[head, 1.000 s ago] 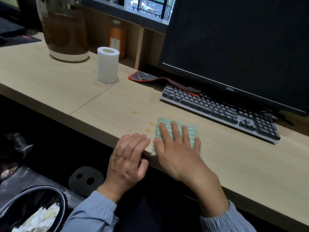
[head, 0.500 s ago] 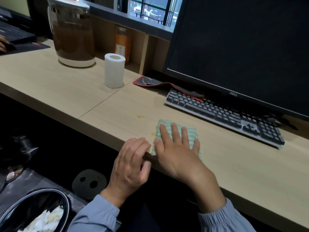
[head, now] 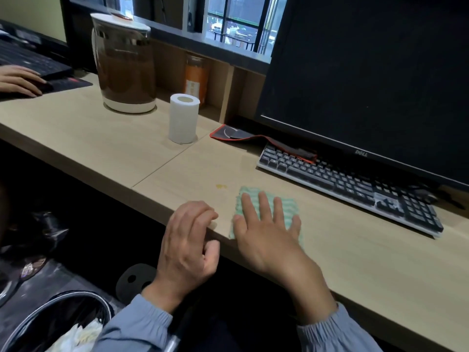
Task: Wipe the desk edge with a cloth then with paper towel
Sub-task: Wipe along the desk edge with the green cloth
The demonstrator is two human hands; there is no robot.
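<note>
A green-and-white striped cloth (head: 266, 207) lies flat at the front edge of the light wood desk (head: 368, 262). My right hand (head: 264, 232) presses down on it, palm flat and fingers spread. My left hand (head: 187, 240) sits just left of the cloth, its fingers curled over the desk edge and its thumb below the edge. A small yellow stain (head: 221, 186) marks the desk just beyond the gap between my hands. A white paper towel roll (head: 184, 120) stands upright further back on the left.
A keyboard (head: 350, 184) and a dark monitor (head: 368, 80) stand behind the cloth, with a red-edged mat (head: 238, 134) beside them. A large jug (head: 125, 64) is at the back left. Another person's hand (head: 17, 81) rests far left. A lined bin (head: 50, 323) sits below.
The two yellow spots nearest the cloth's left edge no longer show; only the far one remains. The gap between my hands has widened. The view has tilted up.
</note>
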